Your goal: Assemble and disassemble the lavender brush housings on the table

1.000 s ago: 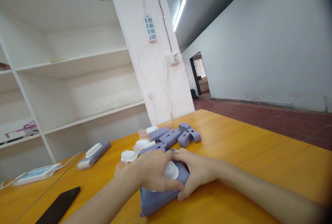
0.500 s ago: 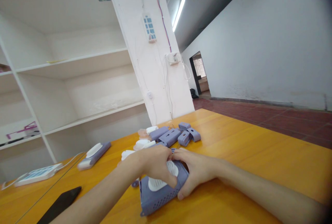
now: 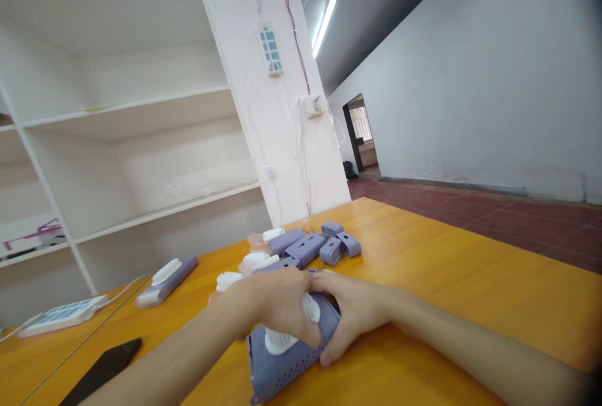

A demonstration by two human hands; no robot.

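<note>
A purple-grey plastic housing [image 3: 291,365] with rows of small holes along its side lies near the front of the table. On its top is a white ribbed oval piece [image 3: 278,342]. My left hand [image 3: 289,305] reaches over the housing, thumb on the white piece, its other fingers curled at the far end and mostly hidden. Around the far right corner, my right hand [image 3: 355,305] grips the housing, thumb against the perforated side. The fingertips of both hands meet at the far end; what they pinch there cannot be made out.
Beyond my hands lie several purple-grey housings [image 3: 305,249], small purple end pieces [image 3: 332,251] and white pieces [image 3: 256,260]. To the left are another housing with a white top [image 3: 167,282], a power strip [image 3: 63,316] and a dark flat object [image 3: 106,371]. White shelves [image 3: 141,224] stand behind.
The near end of the housing has shifted slightly left and down in view. Both hands keep nearly the same grip. The whole view has moved a little.
</note>
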